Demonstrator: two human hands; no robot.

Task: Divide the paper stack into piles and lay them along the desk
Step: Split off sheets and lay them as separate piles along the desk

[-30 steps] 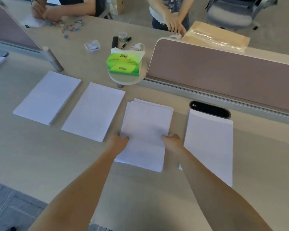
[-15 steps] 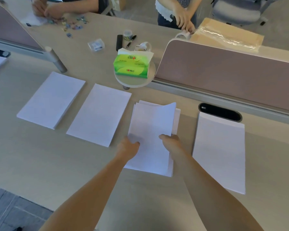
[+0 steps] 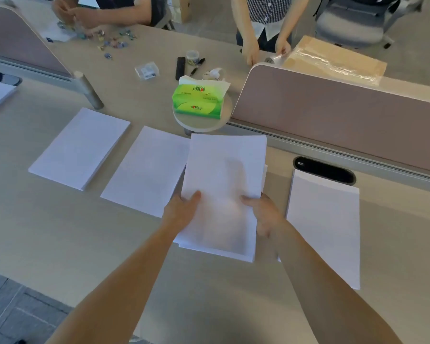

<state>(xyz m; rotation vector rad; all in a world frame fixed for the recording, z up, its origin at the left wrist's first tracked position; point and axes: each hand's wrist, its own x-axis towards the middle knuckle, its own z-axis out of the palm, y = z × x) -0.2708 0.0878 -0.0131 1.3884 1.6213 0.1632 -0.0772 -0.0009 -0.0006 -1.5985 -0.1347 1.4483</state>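
as left hand [image 3: 181, 214] and right hand [image 3: 266, 216] grasp a sheaf [image 3: 224, 184] at its six o'clock edge, splitting is in hand; next it likely needs bare desk [image 3: 35, 232].

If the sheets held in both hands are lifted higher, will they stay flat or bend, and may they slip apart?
Probably they bend: the sheets are thin and the left hand and right hand grip only the side edges. They may also slide apart, since no clip shows and the near edges look uneven.
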